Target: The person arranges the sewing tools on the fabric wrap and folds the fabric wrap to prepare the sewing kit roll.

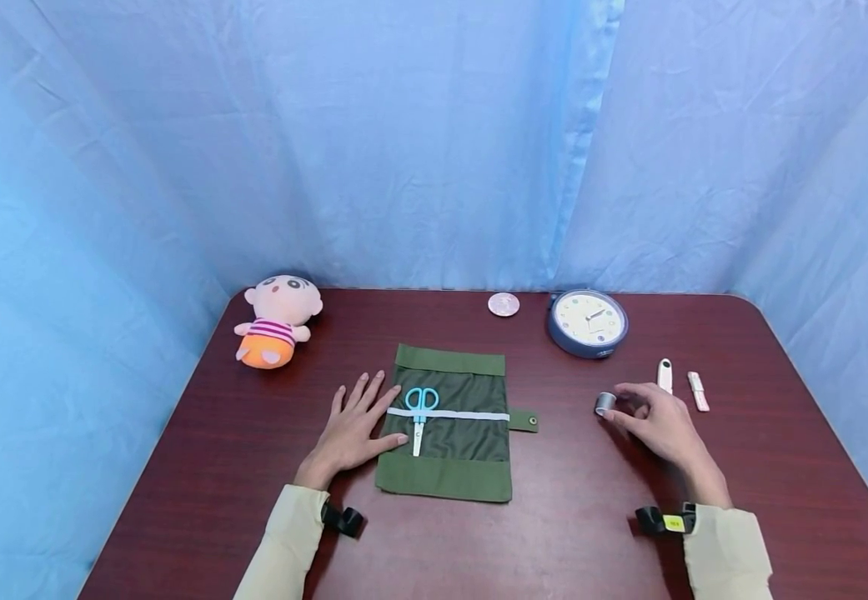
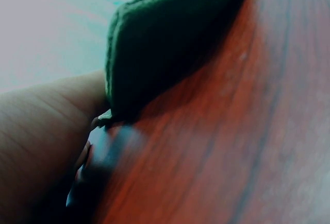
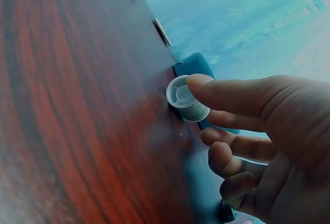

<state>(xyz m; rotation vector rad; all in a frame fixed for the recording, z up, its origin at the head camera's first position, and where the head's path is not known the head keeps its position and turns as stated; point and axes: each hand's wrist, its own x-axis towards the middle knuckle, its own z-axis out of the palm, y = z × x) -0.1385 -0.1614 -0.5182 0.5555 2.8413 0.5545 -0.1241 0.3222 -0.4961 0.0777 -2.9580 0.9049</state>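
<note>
A green fabric roll-up pouch (image 1: 449,481) lies unrolled on the table, its snap tab (image 1: 524,420) pointing right. Light-blue-handled scissors (image 1: 420,408) are tucked under the white elastic band (image 1: 471,415) across it. My left hand (image 1: 351,429) rests flat at the pouch's left edge, fingers spread and thumb on the cloth; the left wrist view shows a raised green corner (image 2: 160,44) beside the hand. To the right, my right hand (image 1: 662,425) pinches a spool of grey thread (image 3: 193,110) between thumb and fingers, at or just above the tabletop.
Beyond my right hand lie a white-handled item (image 1: 664,372), partly hidden, and a small white bundle (image 1: 698,392). A blue round clock (image 1: 589,323) and a pale disc (image 1: 504,304) sit at the back. A plush doll (image 1: 276,321) occupies the back left; blue curtains enclose the table.
</note>
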